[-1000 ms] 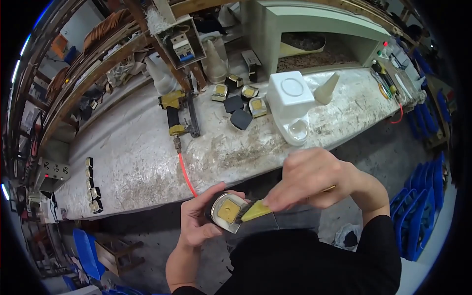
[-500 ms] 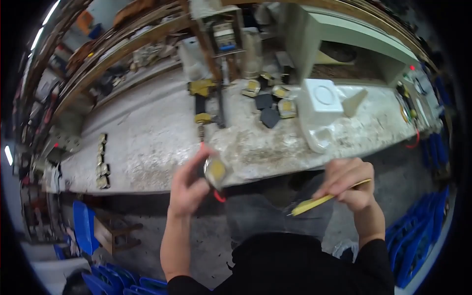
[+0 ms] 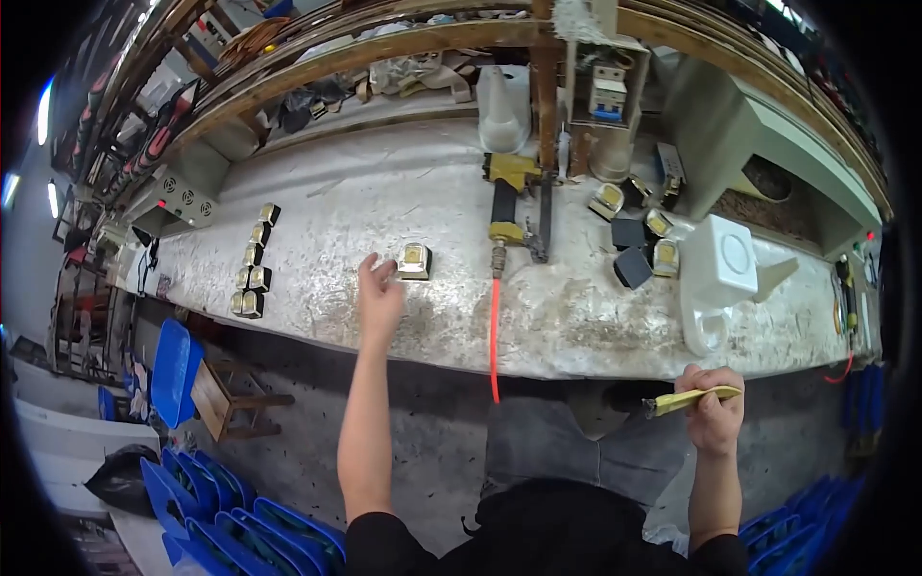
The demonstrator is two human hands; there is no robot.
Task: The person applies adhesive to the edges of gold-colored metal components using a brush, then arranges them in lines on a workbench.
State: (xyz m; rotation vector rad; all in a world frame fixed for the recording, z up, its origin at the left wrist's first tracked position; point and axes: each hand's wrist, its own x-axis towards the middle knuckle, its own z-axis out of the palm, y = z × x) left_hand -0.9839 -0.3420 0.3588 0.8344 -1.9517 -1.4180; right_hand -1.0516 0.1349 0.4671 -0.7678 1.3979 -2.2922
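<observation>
Your left hand (image 3: 381, 302) rests, fingers parted, beside a block (image 3: 416, 261).
It curls loosely, holding nothing visible; your right hand (image 3: 713, 418) is wrapped round a yellow tool (image 3: 680, 401), dark tip out. The block sits on the bench (image 3: 331, 187), likely stiff and fairly light (its shiny band may be slick and scratch easily), so opposite sides seem the best hold. Leftward stand other blocks (image 3: 253, 254); rightward lies a nail gun (image 3: 504, 202).
</observation>
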